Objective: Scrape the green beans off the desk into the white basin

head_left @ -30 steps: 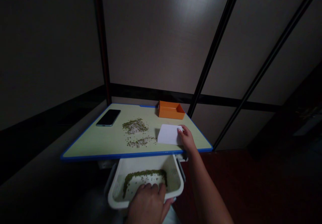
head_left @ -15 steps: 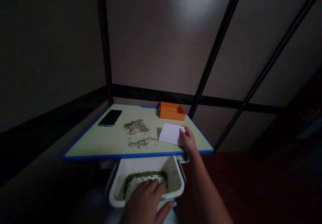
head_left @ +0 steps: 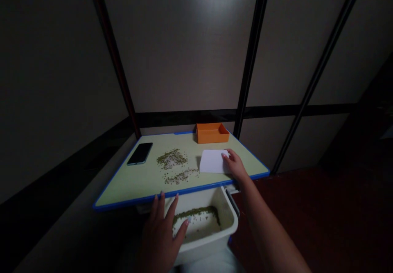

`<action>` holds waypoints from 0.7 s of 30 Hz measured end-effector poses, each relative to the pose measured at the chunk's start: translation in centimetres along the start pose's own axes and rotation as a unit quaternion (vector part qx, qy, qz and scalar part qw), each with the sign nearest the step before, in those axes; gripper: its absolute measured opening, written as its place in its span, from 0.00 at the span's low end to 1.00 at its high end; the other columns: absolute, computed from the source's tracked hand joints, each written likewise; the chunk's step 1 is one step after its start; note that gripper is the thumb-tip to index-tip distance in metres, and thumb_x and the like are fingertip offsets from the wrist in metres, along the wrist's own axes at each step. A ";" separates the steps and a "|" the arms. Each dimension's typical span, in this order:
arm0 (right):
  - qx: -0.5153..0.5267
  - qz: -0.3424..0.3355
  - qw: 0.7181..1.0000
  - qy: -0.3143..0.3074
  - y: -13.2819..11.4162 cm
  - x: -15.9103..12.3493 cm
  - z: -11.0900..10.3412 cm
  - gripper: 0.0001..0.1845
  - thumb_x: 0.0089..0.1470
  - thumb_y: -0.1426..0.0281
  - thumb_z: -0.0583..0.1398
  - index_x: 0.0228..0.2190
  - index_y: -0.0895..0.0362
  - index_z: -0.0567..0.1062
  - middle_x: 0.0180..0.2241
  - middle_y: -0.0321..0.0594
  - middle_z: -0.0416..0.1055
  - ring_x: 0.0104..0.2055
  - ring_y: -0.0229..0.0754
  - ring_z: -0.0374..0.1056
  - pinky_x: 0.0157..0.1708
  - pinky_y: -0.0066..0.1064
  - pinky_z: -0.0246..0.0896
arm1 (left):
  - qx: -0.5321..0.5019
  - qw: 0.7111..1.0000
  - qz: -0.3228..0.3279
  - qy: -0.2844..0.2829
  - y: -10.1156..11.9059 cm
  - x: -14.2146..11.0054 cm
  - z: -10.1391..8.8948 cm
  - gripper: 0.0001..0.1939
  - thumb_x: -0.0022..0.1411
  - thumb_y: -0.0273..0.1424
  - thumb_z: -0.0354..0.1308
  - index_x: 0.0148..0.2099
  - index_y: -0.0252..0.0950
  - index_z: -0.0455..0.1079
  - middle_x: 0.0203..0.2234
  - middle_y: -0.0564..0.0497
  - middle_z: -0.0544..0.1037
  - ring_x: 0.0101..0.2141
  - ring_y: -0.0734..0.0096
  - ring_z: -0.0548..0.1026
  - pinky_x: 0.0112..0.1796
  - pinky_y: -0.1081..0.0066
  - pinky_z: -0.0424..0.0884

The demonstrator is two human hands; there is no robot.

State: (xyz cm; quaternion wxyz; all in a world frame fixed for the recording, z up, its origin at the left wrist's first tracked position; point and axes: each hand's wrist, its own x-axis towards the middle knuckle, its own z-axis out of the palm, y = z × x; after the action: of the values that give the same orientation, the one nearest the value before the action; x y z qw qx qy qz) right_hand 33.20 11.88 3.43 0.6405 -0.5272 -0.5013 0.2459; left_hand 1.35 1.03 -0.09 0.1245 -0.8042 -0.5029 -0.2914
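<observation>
My right hand [head_left: 235, 163] grips the right edge of a white card [head_left: 212, 161], thumb on top, near the right side of the table. Left of the card lies a loose heap of small green and whitish grains [head_left: 172, 158], with a thinner strip of grains [head_left: 181, 176] closer to the front edge. My left hand [head_left: 164, 228] is spread over the left part of a white bin [head_left: 225, 232], fingertips near the table's blue front edge; whether they touch it I cannot tell. Green grains [head_left: 196, 212] line the far side of the bin's floor.
An orange open box [head_left: 212, 134] stands at the back right of the pale table [head_left: 132, 187]. A dark phone [head_left: 140, 153] lies at the left. Panelled walls close off the back and left; a dark red floor [head_left: 331, 211] is at the right.
My left hand has come up out of the bin and moved left, its fingers now spread. My right hand still holds the card on the table. The view has turned slightly.
</observation>
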 end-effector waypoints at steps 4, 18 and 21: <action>-0.014 0.004 1.000 -0.008 -0.2 -0.2 -0.1 0.23 0.46 0.51 0.60 0.36 0.57 0.71 0.23 0.33 0.64 0.23 0.37 0.58 0.20 0.26 0.50 | 0.008 0.999 -0.009 -0.039 0.3 0.4 -0.6 0.27 0.61 0.44 0.51 0.61 0.41 0.64 0.63 0.34 0.60 0.64 0.43 0.53 0.52 0.49 0.67; 0.002 0.005 1.000 -0.023 -1.4 -0.6 0.0 0.21 0.44 0.52 0.60 0.33 0.56 0.70 0.22 0.33 0.62 0.24 0.37 0.56 0.20 0.26 0.48 | -0.014 0.998 0.002 -0.056 -0.4 0.1 -0.2 0.25 0.60 0.43 0.53 0.57 0.41 0.68 0.65 0.38 0.56 0.63 0.48 0.55 0.55 0.51 0.64; 0.008 0.004 0.999 -0.038 -1.9 -0.7 0.0 0.22 0.44 0.52 0.60 0.34 0.56 0.70 0.23 0.33 0.63 0.24 0.36 0.57 0.21 0.26 0.49 | -0.015 0.999 0.009 -0.034 -0.6 0.0 0.0 0.24 0.60 0.42 0.53 0.56 0.40 0.70 0.65 0.37 0.57 0.63 0.49 0.56 0.55 0.52 0.65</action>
State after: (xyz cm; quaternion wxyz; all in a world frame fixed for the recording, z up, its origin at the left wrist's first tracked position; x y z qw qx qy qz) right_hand 32.54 10.65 4.87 0.6242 -0.5140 -0.5214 0.2727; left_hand 0.83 1.33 -0.11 0.0977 -0.8201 -0.4950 -0.2699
